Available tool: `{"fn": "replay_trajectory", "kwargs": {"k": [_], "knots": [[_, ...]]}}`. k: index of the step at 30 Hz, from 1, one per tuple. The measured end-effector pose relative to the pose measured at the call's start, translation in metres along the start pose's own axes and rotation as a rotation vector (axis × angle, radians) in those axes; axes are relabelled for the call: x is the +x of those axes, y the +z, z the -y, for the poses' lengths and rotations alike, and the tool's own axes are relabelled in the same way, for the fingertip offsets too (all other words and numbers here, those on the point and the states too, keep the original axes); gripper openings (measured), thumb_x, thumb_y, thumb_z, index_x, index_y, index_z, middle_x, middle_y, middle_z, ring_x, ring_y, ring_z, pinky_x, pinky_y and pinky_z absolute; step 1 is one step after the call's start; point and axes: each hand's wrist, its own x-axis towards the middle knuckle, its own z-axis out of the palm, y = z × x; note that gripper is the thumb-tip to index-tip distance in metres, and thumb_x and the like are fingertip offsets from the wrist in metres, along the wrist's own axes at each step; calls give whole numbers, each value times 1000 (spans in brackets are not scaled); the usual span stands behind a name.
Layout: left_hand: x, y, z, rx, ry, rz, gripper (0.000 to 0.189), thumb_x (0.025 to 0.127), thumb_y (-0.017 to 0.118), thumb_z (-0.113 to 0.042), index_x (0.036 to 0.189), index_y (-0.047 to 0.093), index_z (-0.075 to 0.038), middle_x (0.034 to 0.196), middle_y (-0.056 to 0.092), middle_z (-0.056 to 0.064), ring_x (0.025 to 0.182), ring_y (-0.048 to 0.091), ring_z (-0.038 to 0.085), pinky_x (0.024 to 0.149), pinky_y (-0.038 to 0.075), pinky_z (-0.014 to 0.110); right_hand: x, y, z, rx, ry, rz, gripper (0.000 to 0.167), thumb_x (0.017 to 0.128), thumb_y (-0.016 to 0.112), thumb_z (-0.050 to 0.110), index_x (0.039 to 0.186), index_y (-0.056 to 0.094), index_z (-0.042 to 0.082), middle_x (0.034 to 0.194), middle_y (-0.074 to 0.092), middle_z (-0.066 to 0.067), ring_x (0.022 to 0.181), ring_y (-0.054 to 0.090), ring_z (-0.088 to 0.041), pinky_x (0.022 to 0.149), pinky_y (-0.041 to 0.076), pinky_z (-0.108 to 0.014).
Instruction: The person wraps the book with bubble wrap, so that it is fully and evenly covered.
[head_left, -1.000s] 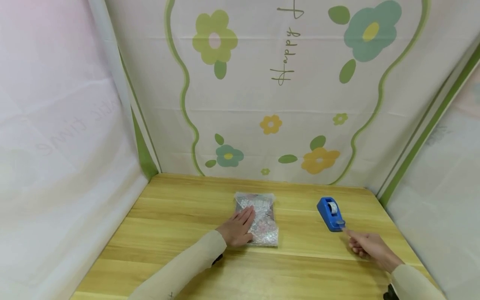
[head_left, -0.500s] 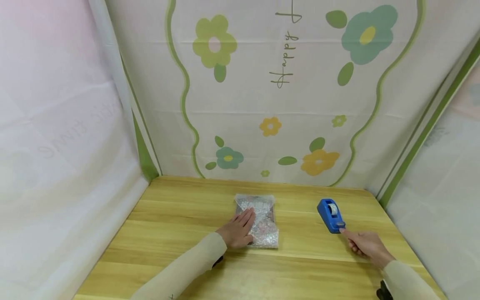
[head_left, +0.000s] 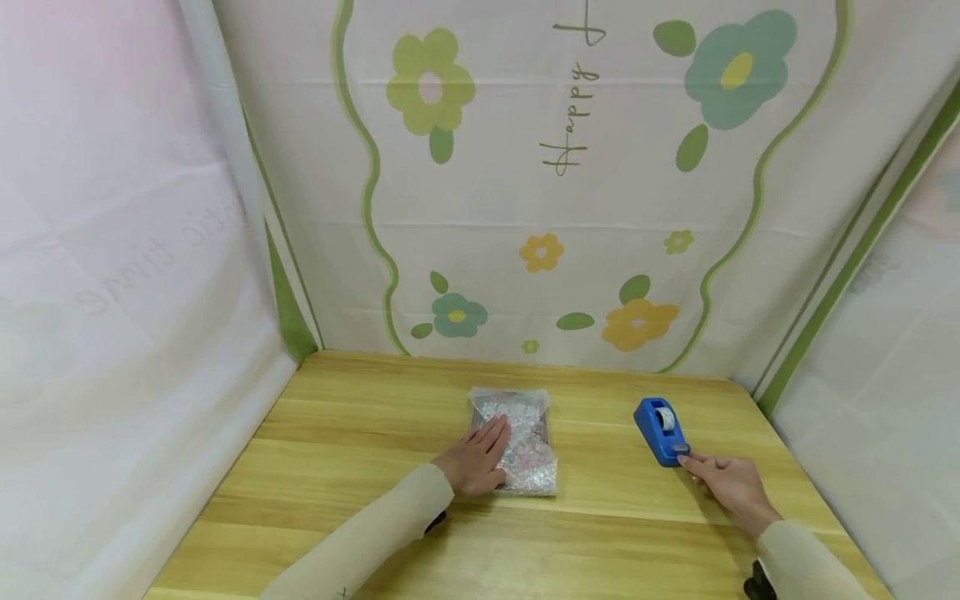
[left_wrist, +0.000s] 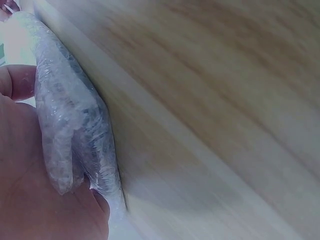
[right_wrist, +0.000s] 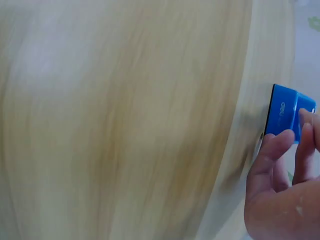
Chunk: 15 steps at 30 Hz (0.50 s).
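A flat package in bubble wrap [head_left: 528, 454] lies on the wooden table. My left hand [head_left: 476, 462] rests on it, fingers extended across its left half. In the left wrist view, the crinkled clear wrap [left_wrist: 75, 105] bulges beside the palm. To the right stands a blue tape dispenser [head_left: 660, 435] with a small roll of clear tape [head_left: 666, 418]. My right hand [head_left: 731, 487] is at its cutter end, thumb and index finger pinching there, at the tape's end. The tape between the fingertips is too small to make out. In the right wrist view, the dispenser [right_wrist: 285, 110] shows beyond the curled fingers.
The light wood table [head_left: 360, 417] has bare surface between the package and the dispenser. A white cloth with printed flowers [head_left: 540, 192] hangs behind, and further cloth walls [head_left: 127, 292] close in both sides.
My right hand's fingertips have moved in from just off the dispenser's front end to right at it, the wrist swinging left. The left hand and the package have stayed put.
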Motion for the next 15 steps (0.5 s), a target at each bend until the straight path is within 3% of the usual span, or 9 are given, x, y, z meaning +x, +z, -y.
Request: {"fn": "replay_trajectory", "kwargs": {"k": [2,5,7,10,13,15], "knots": [[0,0,0,0,1,5,76,109,32,-43,171,6,-8,180,-1,8,168,2,24,136,13,47,0,2,0,33,4,-5,51,97,74,49,67,72,7,146,62,-20,135,58,-41,89,57,-35],[0,1,0,-4,0,6,76,109,32,-43,171,6,-8,180,-1,8,168,2,25,136,13,47,-1,5,-3,14,-26,-39,49,99,74,40,66,71,4,137,68,-21,138,57,-47,101,53,-50],[0,0,-1,-9,3,12,76,109,32,-42,171,6,-6,180,-2,9,168,1,26,136,12,48,-4,5,-5,-13,-36,-49,48,99,74,40,65,70,5,131,73,-18,133,63,-46,100,54,-47],[-1,-1,-1,-10,9,14,76,109,33,-41,171,7,-5,180,0,11,168,2,27,136,13,49,-9,-3,-4,-61,-23,-13,54,97,74,51,63,67,10,107,83,-9,102,75,-29,81,55,-32],[-1,-2,-2,-7,14,14,75,109,33,-40,170,7,-5,180,0,11,168,2,28,136,13,50,-12,-18,6,-87,5,86,57,96,70,62,65,62,15,75,68,6,74,56,-7,64,44,-24],[-1,-3,-1,-6,12,11,75,110,32,-40,170,7,-5,180,-1,11,168,2,27,136,13,49,-12,-30,16,-105,-6,162,58,99,64,64,68,56,16,73,57,7,68,51,-10,61,42,-29]]}}
